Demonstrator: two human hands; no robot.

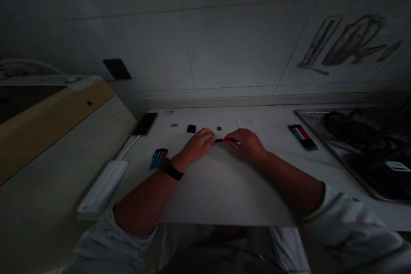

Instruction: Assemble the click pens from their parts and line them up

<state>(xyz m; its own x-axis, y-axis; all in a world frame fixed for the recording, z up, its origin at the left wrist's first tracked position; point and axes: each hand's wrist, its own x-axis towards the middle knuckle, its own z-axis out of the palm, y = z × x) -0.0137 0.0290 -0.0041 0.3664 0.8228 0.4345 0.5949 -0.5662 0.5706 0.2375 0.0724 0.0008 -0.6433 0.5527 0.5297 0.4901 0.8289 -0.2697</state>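
Note:
My left hand (199,142) and my right hand (247,143) meet over a white tabletop (221,184), both pinching the ends of a thin red and black pen (222,140) held level between them. The left wrist wears a dark watch (170,169). A bundle of blue and red pens (158,158) lies to the left of my left hand. A second bundle of pens (302,136) lies far right. Small black caps (191,128) and other tiny parts (218,128) sit just beyond my hands.
A dark phone (145,123) lies at the table's back left, with a white cable running to a white power bank (102,186) on the left edge. A sink (362,150) with dark contents is at the right. A tiled wall rises behind.

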